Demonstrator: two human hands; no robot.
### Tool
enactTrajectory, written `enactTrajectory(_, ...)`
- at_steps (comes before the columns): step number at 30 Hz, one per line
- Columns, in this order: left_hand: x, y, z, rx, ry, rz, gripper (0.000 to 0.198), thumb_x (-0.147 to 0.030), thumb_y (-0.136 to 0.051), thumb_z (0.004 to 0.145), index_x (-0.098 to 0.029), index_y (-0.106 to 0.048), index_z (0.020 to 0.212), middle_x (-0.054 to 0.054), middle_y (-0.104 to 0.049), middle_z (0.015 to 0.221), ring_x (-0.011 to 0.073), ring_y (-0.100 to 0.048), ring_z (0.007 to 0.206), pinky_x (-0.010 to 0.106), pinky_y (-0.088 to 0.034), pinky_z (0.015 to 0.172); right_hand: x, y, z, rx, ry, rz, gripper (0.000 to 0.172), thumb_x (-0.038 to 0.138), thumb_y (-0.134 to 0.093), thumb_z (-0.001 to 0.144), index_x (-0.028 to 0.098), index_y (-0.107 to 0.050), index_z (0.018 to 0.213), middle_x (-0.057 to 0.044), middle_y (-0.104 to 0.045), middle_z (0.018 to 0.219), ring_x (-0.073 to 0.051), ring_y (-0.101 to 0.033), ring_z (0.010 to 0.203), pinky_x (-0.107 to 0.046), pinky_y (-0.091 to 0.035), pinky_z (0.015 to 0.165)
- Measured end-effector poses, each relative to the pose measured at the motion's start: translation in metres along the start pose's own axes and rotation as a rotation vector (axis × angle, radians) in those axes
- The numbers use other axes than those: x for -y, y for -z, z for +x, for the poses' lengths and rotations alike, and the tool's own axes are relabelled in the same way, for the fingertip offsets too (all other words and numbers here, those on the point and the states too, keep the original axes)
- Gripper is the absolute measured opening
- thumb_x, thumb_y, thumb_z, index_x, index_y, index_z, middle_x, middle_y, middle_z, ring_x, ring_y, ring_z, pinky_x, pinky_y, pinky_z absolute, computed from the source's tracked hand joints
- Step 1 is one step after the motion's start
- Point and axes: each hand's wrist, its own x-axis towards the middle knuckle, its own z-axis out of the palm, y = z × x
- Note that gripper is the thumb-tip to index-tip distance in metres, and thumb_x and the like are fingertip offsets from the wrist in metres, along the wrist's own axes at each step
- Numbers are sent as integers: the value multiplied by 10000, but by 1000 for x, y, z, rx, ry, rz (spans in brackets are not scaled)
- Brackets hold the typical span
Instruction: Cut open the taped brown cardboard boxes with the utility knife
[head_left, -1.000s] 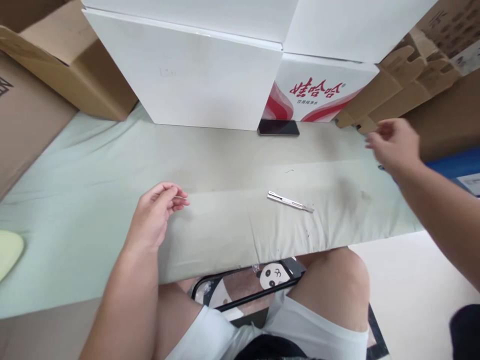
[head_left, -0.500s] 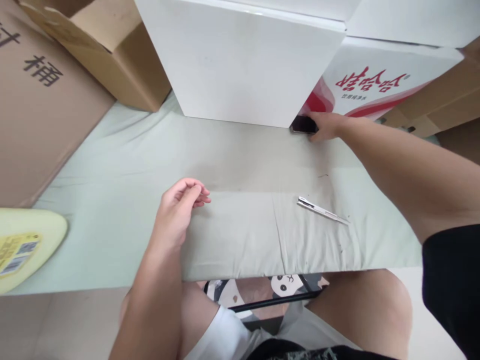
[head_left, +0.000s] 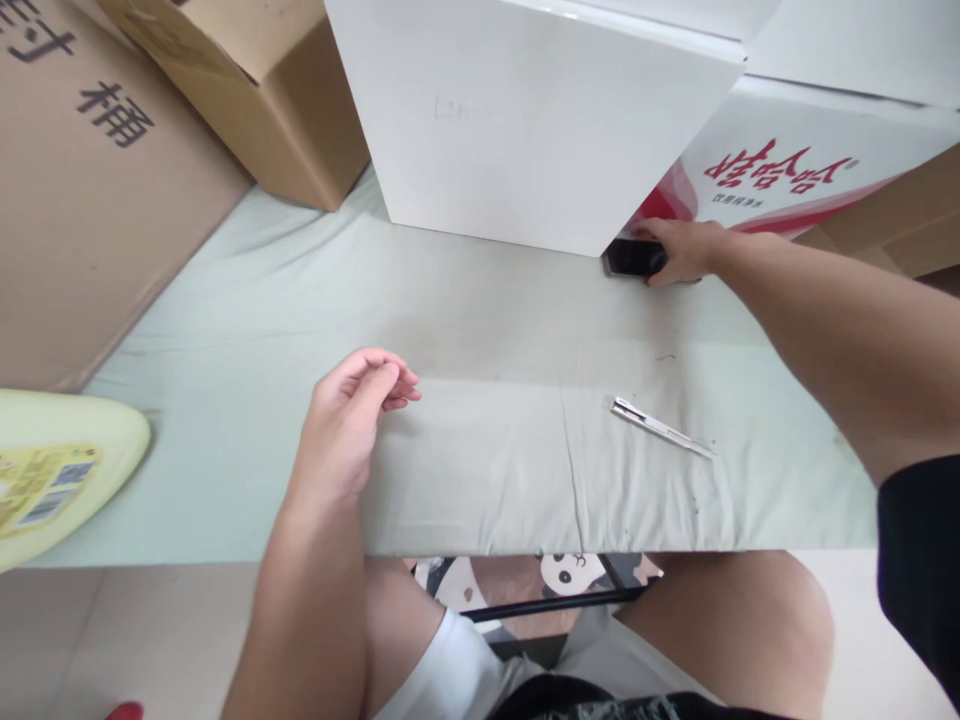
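At the far right of the cloth-covered table, my right hand (head_left: pixel 679 250) grips a flat black phone (head_left: pixel 634 258) with a greyish edge, close to the lower corner of a white box (head_left: pixel 540 130). Part of the phone is hidden by the fingers. My left hand (head_left: pixel 356 405) rests over the pale green cloth (head_left: pixel 480 460), fingers loosely curled and the thumb against the index finger, with nothing visible in it. Between the two hands, nearer the front edge, a slim silver-white pen (head_left: pixel 660 428) lies at a slant.
A white carton with red lettering (head_left: pixel 780 175) stands behind my right hand. An open brown cardboard box (head_left: pixel 300 130) and a large brown carton (head_left: pixel 90 230) are at the left. A yellow-green container with a label (head_left: pixel 112 430) lies at the left edge.
More of the phone shows now, drawn slightly out beside the white box by my right hand. My left hand keeps its curled pose. The view has shifted a little.
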Motion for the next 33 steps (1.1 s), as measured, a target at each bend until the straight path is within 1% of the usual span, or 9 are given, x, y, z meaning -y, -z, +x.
enactTrajectory(3,0,1,1,0,-2,2,144,-350,-718,751,-219,-659,749,16,-693,750,167,-678,689,283,-527,678,0,1,-10,51,47,9,844,190,-790,789,114,-460,1562,-237,-584,1492,-325,-591,1315,-413,-449,1012)
enactTrajectory(6,0,0,2,-10,-4,-16,138,-344,-709,747,-219,-651,741,13,-690,749,162,-678,687,280,-522,678,4,-2,-29,14,72,-1,735,243,-719,854,115,-484,1538,-253,-495,1567,-389,-499,1423,-493,-428,1097)
enactTrajectory(8,0,-1,1,-7,-7,-35,150,-351,-708,736,-217,-641,730,9,-683,738,163,-677,683,281,-518,675,9,-7,-50,-15,119,5,664,283,-687,871,147,-524,1500,-223,-518,1555,-402,-499,1426,-551,-422,1133)
enactTrajectory(12,-6,-2,-4,4,-25,-69,149,-336,-706,704,-209,-633,732,6,-663,717,170,-670,677,301,-520,687,28,-23,-102,-50,369,76,483,261,-573,891,131,-631,1353,-228,-650,1391,-399,-598,1312,-579,-468,1109)
enactTrajectory(17,-14,0,-8,-30,-84,-132,120,-224,-695,620,-207,-621,714,1,-671,729,156,-644,635,301,-501,665,85,-36,-139,-40,582,169,479,208,-534,863,201,-647,1328,-166,-706,1305,-353,-633,1257,-557,-507,1049)
enactTrajectory(22,-16,6,-10,-70,-160,-194,153,-176,-699,603,-214,-561,657,-15,-689,799,121,-644,638,252,-476,626,179,-21,-116,-106,622,281,486,179,-473,888,186,-608,1355,-166,-644,1374,-341,-569,1313,-531,-468,1080)
enactTrajectory(27,-16,16,-11,-85,-170,-203,149,-162,-697,635,-215,-562,668,-15,-681,827,111,-645,646,255,-489,646,278,22,-70,-198,577,294,558,102,-481,872,176,-535,1423,-139,-484,1578,-317,-480,1431,-486,-442,1134)
enactTrajectory(31,-17,27,-9,-97,-180,-193,145,-168,-691,661,-208,-554,686,-4,-671,834,119,-640,659,269,-496,662,343,65,-37,-299,546,276,624,56,-348,879,207,-474,1472,-7,-308,1720,-267,-268,1580,-500,-318,1231)
enactTrajectory(33,-17,32,-7,-115,-180,-205,151,-174,-696,656,-206,-551,685,-7,-663,813,117,-629,647,266,-487,645,368,81,-21,-351,520,285,641,46,-322,877,215,-464,1478,17,-197,1760,-251,-150,1616,-456,-254,1247)
